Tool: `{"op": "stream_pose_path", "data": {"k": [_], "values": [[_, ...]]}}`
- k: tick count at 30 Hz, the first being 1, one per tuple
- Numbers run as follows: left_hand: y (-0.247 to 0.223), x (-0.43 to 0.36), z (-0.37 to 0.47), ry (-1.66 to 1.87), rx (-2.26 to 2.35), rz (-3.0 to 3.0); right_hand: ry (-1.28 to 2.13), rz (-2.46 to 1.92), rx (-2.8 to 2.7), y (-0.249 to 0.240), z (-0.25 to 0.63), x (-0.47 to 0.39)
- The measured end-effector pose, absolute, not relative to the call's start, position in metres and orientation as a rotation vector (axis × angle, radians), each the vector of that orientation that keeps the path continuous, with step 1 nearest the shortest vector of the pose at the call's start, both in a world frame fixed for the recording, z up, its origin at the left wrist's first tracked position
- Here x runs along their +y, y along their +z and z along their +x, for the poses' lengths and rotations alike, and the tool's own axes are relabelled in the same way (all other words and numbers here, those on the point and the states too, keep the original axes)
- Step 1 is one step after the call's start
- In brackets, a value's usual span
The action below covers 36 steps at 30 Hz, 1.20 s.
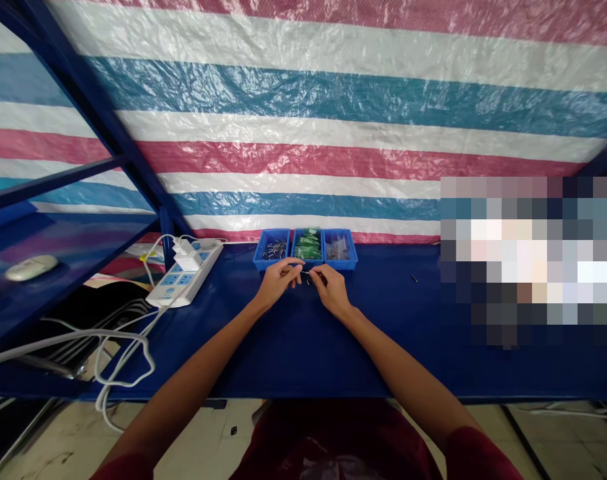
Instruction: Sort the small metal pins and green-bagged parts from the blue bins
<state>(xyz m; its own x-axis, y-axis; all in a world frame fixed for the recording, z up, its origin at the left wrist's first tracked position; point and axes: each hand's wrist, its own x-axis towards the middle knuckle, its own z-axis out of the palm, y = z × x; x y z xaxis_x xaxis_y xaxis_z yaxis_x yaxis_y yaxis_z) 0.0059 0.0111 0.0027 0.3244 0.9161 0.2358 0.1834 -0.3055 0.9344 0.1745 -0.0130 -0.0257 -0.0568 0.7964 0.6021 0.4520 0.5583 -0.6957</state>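
Overhead and behind, striped tarpaulin (333, 160) in red, white and blue fills most of the view. Below it spreads the dark blue surface (293, 353), its far right side hidden by pixelation. To the left is a blue shelf (73, 233). Near the surface's left end lies a white power strip (186, 277) with blue sockets and a plugged-in white adapter (187, 255).

Three blue bins stand side by side against the tarpaulin: the left bin (261, 265), the middle bin (294, 248) and the right bin (344, 264). Just in front of them, the left hand (278, 281) and right hand (332, 287) nearly meet. A white computer mouse (32, 268) rests on the shelf.

Green packets (309, 245) fill the middle bin, clear packets (338, 248) the right one, and slim dark and silvery pieces (275, 251) the left. Between the hands is a tiny part (306, 272); each grip is pinched on it, thumb against fingers, though its shape is too small to tell. Well to the right, one small dark piece (414, 278) lies alone.
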Motion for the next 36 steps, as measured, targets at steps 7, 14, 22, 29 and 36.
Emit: {"op": "stream_pose_path", "data": {"k": [7, 14, 22, 29, 36], "values": [[0.01, 0.009, 0.004, 1.057, 1.06, 1.898, 0.416, -1.116, -1.655, -0.025, 0.174, -0.013], [0.01, 0.011, 0.004, 1.091, 1.06, 1.761, 0.408, -1.044, -1.67, -0.023, 0.174, -0.015], [0.003, 0.013, 0.008, 1.237, 1.005, 1.628, 0.363, -1.035, -1.656, -0.023, 0.174, -0.015], [0.004, 0.011, 0.008, 1.248, 0.959, 1.641, 0.35, -1.088, -1.694, -0.027, 0.174, -0.012], [0.007, 0.013, 0.0, 1.061, 1.064, 2.062, 0.333, -1.098, -1.584, -0.023, 0.176, -0.014]]}}
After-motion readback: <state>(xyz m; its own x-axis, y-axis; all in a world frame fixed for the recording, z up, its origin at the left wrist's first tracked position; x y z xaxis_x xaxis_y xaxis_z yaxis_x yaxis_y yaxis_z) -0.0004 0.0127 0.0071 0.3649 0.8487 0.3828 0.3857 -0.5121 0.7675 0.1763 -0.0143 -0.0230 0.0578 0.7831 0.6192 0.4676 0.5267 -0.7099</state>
